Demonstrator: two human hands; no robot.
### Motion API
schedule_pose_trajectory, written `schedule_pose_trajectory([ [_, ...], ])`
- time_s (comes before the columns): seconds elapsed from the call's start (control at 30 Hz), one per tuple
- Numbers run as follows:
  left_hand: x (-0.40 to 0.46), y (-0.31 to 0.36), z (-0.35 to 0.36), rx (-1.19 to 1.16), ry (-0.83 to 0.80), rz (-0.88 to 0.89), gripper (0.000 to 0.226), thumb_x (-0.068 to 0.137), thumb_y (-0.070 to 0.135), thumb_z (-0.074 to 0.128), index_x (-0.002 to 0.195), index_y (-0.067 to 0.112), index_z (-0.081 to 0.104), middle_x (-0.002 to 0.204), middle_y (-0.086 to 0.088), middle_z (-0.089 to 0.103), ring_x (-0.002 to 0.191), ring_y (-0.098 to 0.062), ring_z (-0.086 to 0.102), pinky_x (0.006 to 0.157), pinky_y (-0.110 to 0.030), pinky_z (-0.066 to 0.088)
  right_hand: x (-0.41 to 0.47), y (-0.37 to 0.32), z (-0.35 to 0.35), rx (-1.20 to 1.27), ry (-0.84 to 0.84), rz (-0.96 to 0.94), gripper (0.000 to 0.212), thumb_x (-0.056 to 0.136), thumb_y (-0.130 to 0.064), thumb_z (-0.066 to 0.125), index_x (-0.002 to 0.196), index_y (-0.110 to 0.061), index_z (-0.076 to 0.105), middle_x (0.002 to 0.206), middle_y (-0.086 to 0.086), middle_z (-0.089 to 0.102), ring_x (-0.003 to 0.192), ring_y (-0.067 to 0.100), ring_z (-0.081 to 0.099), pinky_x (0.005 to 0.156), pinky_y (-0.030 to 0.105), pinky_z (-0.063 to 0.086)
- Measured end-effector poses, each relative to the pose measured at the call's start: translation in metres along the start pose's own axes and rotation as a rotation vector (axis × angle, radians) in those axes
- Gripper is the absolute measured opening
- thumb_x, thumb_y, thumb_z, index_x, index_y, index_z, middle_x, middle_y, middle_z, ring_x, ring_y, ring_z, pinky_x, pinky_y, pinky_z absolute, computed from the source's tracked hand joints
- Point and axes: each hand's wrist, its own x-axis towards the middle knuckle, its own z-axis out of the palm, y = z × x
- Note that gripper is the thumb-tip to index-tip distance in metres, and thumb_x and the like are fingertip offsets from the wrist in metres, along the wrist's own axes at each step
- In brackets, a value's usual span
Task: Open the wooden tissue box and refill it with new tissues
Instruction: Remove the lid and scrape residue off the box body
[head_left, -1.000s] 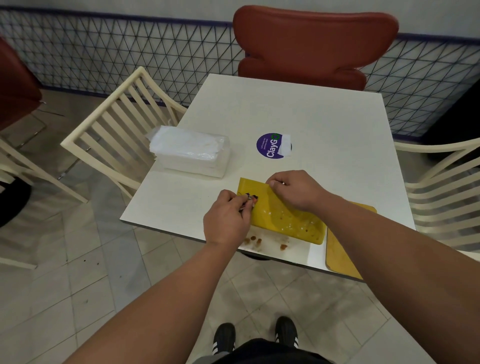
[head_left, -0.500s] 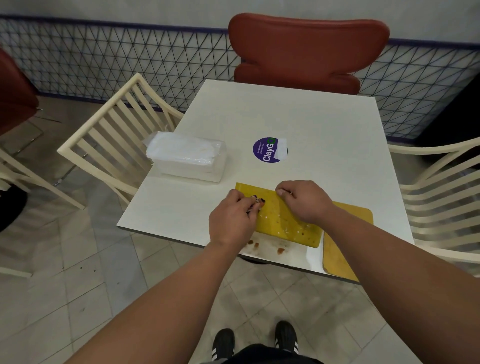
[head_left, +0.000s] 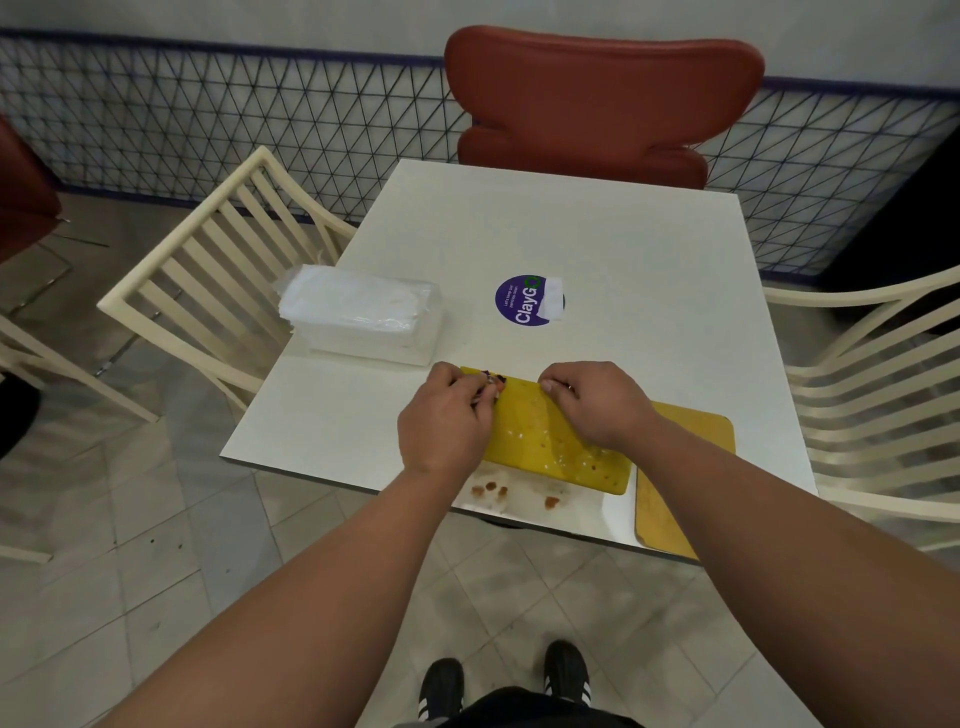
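The yellow wooden tissue box (head_left: 550, 447) lies flat near the table's front edge. My left hand (head_left: 447, 421) pinches a small dark piece at the box's far-left corner. My right hand (head_left: 597, 402) has its fingers curled over the box's far edge, a little to the right. A flat wooden panel (head_left: 685, 467) lies partly under the box's right end. The new tissues (head_left: 363, 314), a white stack in clear plastic, sit on the table to the left, beyond the box and apart from both hands.
The white table (head_left: 571, 234) carries a round purple sticker (head_left: 524, 300) and brown stains (head_left: 491, 489) at its front edge. A red chair (head_left: 597, 104) stands at the far side, with cream slatted chairs on the left (head_left: 208, 291) and right (head_left: 872, 395).
Both hands stay on the box's far edge, with barely any shift. The view has tilted, so the table sits lower in the frame.
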Motion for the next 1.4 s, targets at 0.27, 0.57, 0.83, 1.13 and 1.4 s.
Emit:
schedule_pose_trajectory([
  [0.27, 0.001, -0.013, -0.006, 0.012, 0.013, -0.025, 0.023, 0.091, 0.04, 0.058, 0.102, 0.026, 0.073, 0.095, 0.007, 0.056, 0.071, -0.014, 0.059, 0.056, -0.025, 0.044, -0.001, 0.0, 0.0, 0.004, -0.01, -0.001, 0.029, 0.102, -0.036, 0.039, 0.112, -0.03, 0.065, 0.112, -0.004, 0.067, 0.1, 0.019, 0.058, 0.082, 0.035, 0.049],
  [0.57, -0.028, -0.032, -0.009, -0.004, 0.003, -0.044, 0.02, 0.09, 0.038, 0.062, 0.1, 0.026, 0.073, 0.089, 0.009, 0.054, 0.064, -0.011, 0.057, 0.052, -0.023, 0.042, 0.001, 0.0, 0.001, -0.001, -0.011, 0.009, 0.029, 0.102, -0.037, 0.038, 0.111, -0.031, 0.064, 0.108, -0.004, 0.067, 0.098, 0.02, 0.058, 0.082, 0.037, 0.05],
  [0.83, -0.045, -0.037, -0.003, 0.018, -0.035, 0.128, 0.015, 0.084, 0.031, 0.071, 0.096, 0.023, 0.075, 0.086, 0.007, 0.059, 0.06, -0.013, 0.059, 0.049, -0.018, 0.036, 0.001, -0.001, -0.004, 0.022, -0.004, 0.015, 0.03, 0.102, -0.035, 0.039, 0.116, -0.028, 0.065, 0.115, -0.003, 0.066, 0.103, 0.019, 0.057, 0.081, 0.032, 0.045],
  [1.13, -0.037, -0.034, -0.004, 0.015, -0.048, 0.073, 0.016, 0.087, 0.032, 0.067, 0.098, 0.024, 0.074, 0.086, 0.008, 0.056, 0.059, -0.012, 0.057, 0.05, -0.02, 0.034, -0.029, -0.011, -0.013, -0.483, 0.043, -0.074, 0.121, 0.05, -0.09, 0.058, 0.145, -0.019, 0.036, 0.141, 0.002, 0.044, 0.125, 0.026, 0.041, 0.105, 0.042, 0.029],
  [1.4, -0.028, -0.031, -0.004, 0.026, -0.071, 0.096, 0.016, 0.088, 0.033, 0.065, 0.097, 0.024, 0.074, 0.087, 0.009, 0.056, 0.061, -0.013, 0.057, 0.049, -0.023, 0.041, -0.037, -0.008, -0.005, -0.556, 0.031, -0.032, 0.107, 0.057, -0.072, 0.068, 0.144, -0.019, 0.033, 0.136, -0.001, 0.044, 0.12, 0.024, 0.042, 0.099, 0.039, 0.032],
])
